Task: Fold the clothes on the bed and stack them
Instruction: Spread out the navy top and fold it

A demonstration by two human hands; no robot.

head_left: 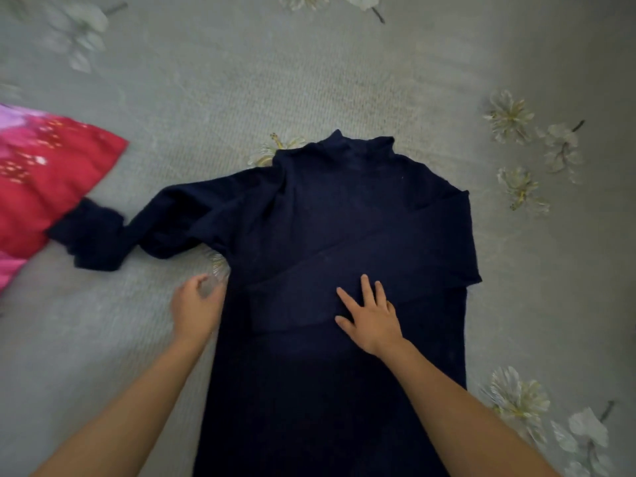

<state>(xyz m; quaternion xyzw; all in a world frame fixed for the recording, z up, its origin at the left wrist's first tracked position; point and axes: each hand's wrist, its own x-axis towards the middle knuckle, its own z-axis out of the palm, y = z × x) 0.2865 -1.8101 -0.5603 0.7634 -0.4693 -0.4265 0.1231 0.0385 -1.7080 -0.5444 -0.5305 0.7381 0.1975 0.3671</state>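
A long navy high-neck garment lies flat on the bed, collar away from me and hem running out of the bottom of the view. Its right sleeve is folded across the chest. Its left sleeve stretches out to the left, its cuff reaching a red cloth. My right hand lies flat with spread fingers on the folded sleeve. My left hand sits at the garment's left side edge just below the armpit, fingers loosely curled; whether they pinch the fabric is unclear.
A red and pink cloth with gold specks lies at the left edge, touching the navy cuff. The bed cover is grey-green with printed white flowers and stretches beyond the garment toward the top and right.
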